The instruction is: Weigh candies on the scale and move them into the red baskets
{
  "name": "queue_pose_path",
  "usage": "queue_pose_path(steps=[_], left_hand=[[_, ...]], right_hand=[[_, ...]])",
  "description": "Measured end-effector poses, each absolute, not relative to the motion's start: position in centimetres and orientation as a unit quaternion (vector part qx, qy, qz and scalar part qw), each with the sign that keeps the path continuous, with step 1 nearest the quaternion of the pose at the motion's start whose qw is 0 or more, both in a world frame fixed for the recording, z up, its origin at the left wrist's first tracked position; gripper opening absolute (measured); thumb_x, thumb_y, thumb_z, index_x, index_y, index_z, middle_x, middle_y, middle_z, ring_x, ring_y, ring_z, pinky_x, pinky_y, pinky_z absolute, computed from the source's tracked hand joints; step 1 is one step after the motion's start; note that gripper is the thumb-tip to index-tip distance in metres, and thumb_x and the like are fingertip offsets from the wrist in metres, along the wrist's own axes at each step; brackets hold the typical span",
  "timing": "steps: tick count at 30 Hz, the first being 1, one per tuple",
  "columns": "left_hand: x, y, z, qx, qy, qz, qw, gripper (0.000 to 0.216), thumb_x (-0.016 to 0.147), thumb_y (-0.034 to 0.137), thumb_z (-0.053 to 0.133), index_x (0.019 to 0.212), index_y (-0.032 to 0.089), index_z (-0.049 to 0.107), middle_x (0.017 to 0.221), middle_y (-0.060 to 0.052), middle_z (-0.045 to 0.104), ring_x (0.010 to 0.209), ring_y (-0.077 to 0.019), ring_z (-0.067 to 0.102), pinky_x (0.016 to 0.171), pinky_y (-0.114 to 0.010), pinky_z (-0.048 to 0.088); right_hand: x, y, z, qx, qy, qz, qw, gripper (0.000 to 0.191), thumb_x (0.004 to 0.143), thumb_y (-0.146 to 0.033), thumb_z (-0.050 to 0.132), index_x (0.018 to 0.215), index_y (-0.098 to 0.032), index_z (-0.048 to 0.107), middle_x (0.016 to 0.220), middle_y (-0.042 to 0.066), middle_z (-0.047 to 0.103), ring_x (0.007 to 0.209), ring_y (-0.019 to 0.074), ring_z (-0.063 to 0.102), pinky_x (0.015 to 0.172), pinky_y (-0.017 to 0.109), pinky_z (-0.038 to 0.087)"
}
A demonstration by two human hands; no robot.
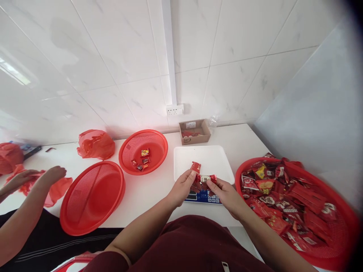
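Note:
Over the front of a white weighing scale (202, 158), my two hands are close together. Thumb and fingers of my left hand (180, 189) pinch a small red packet (196, 166). My right hand (228, 195) is closed on a red and white wrapped candy (204, 178), whose left end reaches my left thumb. More red wrapping shows below the candy, partly hidden by my fingers. Under my hands is the scale's blue keypad (204, 196), partly covered.
At right stands a red basket (344, 219) heaped with red snack packets. A cardboard box (195, 139) sits behind the scale. To the left are a red basket (163, 145) with several small candies, another red basket (120, 189), a red plastic bag (95, 143) and a co-worker's hands (53, 174).

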State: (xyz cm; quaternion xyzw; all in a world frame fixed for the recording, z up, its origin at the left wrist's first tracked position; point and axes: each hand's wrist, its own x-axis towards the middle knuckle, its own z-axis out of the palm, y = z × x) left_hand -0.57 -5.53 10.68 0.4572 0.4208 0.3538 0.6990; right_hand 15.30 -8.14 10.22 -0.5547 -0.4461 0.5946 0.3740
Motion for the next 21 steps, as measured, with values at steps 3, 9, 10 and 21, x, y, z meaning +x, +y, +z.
queue_pose_path(steps=[3,9,10,21], left_hand=[[-0.8,-5.5,11.0,0.472,0.427,0.360,0.682,0.046,0.078,0.063,0.049,0.083,0.018,0.051,0.071,0.001,0.056,0.067,-0.0133,0.055,0.063,-0.027,0.046],[-1.1,-5.5,11.1,0.555,0.465,0.327,0.607,0.039,0.082,0.057,0.047,0.078,0.019,0.052,0.069,0.001,0.055,0.067,-0.0134,0.053,0.065,-0.026,0.044],[-1.1,-5.5,11.0,0.568,0.466,0.320,0.598,0.037,0.083,0.056,0.047,0.078,0.019,0.052,0.070,0.001,0.056,0.068,-0.0137,0.053,0.066,-0.026,0.043],[-0.6,-6.1,11.0,0.608,0.425,0.339,0.578,0.030,0.085,0.049,0.048,0.084,0.019,0.050,0.075,0.001,0.053,0.071,-0.0137,0.050,0.065,-0.026,0.040]], right_hand=[[15.3,-8.2,10.4,-0.567,-0.441,0.591,0.368,0.054,0.070,-0.066,0.056,0.091,-0.018,0.068,0.084,0.006,0.068,0.077,0.0196,0.058,0.069,0.033,0.048],[15.0,-8.1,10.9,-0.571,-0.458,0.574,0.368,0.050,0.071,-0.064,0.056,0.087,-0.018,0.068,0.079,0.005,0.066,0.077,0.0195,0.057,0.065,0.030,0.046],[14.9,-8.1,11.0,-0.570,-0.464,0.571,0.365,0.049,0.072,-0.064,0.056,0.087,-0.018,0.068,0.079,0.005,0.067,0.077,0.0196,0.057,0.065,0.030,0.046],[13.9,-7.5,12.6,-0.551,-0.512,0.540,0.378,0.048,0.073,-0.064,0.051,0.073,-0.019,0.066,0.067,0.003,0.063,0.068,0.0180,0.054,0.065,0.030,0.043]])
